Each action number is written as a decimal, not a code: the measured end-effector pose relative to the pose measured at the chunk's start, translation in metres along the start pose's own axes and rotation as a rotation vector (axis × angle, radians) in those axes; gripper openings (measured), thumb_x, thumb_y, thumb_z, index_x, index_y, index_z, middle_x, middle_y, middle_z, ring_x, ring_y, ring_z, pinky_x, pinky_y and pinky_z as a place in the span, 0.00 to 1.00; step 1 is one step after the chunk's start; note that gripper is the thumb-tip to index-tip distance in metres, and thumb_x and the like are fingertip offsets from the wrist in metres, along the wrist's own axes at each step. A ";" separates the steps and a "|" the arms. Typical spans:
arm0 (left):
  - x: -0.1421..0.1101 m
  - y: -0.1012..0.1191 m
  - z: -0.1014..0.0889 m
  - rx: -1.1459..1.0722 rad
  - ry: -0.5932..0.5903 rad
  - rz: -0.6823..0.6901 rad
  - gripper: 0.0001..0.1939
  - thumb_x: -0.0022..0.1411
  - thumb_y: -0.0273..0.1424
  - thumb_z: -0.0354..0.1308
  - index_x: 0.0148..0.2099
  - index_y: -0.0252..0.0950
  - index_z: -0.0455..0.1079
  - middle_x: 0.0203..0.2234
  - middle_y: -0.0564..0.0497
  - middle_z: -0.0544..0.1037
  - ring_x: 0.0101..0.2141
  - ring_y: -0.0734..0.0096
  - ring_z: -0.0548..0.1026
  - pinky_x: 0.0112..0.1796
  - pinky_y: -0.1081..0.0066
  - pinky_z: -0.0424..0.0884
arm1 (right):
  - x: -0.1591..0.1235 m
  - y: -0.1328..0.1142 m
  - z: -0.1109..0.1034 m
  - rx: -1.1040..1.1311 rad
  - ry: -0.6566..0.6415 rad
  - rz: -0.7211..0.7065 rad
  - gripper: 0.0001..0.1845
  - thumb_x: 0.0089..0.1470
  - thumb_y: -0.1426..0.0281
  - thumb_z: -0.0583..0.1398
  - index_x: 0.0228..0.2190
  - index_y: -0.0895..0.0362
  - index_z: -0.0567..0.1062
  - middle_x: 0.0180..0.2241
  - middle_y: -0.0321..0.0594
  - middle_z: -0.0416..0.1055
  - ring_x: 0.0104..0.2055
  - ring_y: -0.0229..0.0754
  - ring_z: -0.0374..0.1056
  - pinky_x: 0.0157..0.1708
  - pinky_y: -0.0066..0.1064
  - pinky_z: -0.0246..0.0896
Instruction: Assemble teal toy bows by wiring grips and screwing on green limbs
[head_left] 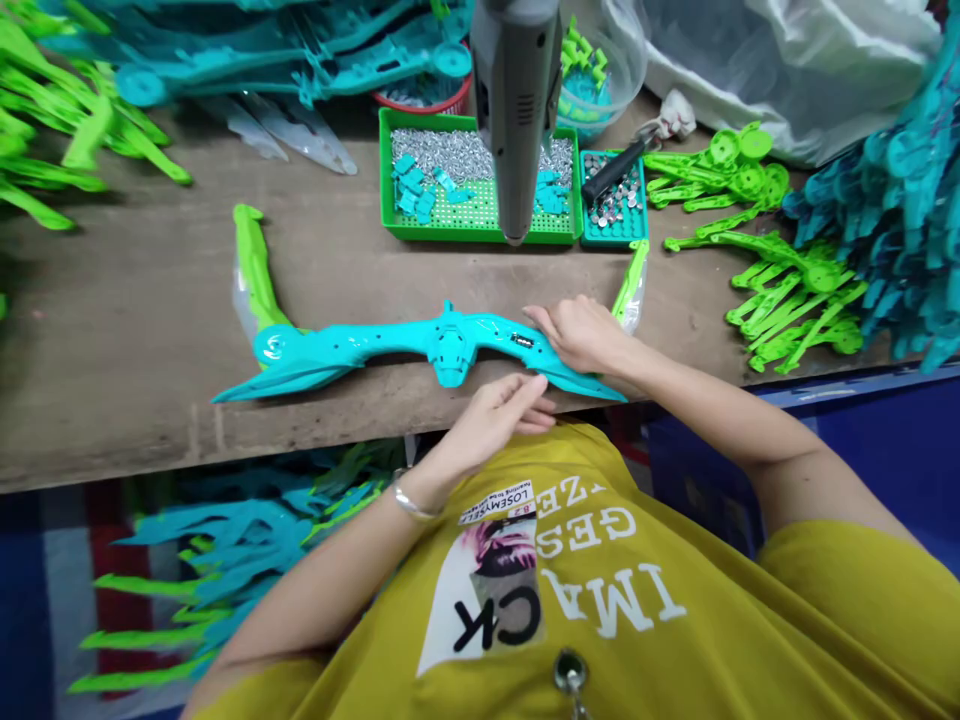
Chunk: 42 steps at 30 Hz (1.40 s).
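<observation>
Teal plastic toy bow (360,350) lying flat along the near edge of the wooden surface (112,300), right hand (577,335) resting on it with fingers (544,318) spread, left hand (487,425) loosely curled just beside, holding nothing; one careless nudge enough to tip the bow over the edge.

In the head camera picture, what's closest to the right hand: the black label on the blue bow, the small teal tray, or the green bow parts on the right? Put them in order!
1. Black label on the turquoise plastic bow, just left of the right hand.
2. Small teal tray, ahead on the table.
3. Lime-green plastic bow parts, farther off to the right.
</observation>
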<state>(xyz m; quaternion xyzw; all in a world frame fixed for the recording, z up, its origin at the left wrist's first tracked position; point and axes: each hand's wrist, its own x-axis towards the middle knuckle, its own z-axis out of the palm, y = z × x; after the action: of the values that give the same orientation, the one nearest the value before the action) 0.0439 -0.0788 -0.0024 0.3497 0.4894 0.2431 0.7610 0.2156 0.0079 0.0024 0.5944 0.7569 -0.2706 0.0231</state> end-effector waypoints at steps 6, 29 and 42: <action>0.032 -0.018 0.029 -0.543 0.157 0.111 0.32 0.41 0.49 0.79 0.40 0.37 0.68 0.31 0.55 0.82 0.35 0.65 0.83 0.47 0.57 0.81 | 0.003 -0.016 0.001 0.040 -0.059 0.030 0.35 0.70 0.48 0.46 0.35 0.58 0.83 0.32 0.53 0.78 0.41 0.54 0.75 0.45 0.44 0.64; 0.022 -0.009 0.014 -0.278 0.184 0.000 0.31 0.43 0.50 0.78 0.38 0.34 0.71 0.31 0.47 0.84 0.34 0.55 0.85 0.38 0.56 0.85 | -0.037 0.034 0.032 1.400 0.411 0.260 0.38 0.48 0.47 0.69 0.55 0.49 0.67 0.39 0.38 0.79 0.41 0.45 0.77 0.41 0.35 0.72; 0.020 -0.017 0.016 -0.247 0.248 0.062 0.26 0.44 0.48 0.78 0.36 0.38 0.72 0.30 0.51 0.84 0.40 0.55 0.85 0.42 0.59 0.85 | -0.063 0.017 0.039 1.383 0.188 0.362 0.38 0.31 0.60 0.78 0.43 0.55 0.73 0.30 0.31 0.73 0.31 0.38 0.69 0.31 0.31 0.69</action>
<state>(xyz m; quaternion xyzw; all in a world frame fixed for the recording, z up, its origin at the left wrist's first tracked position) 0.0668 -0.0800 -0.0222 0.2361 0.5349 0.3660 0.7239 0.2384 -0.0627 -0.0149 0.6099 0.3007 -0.6275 -0.3793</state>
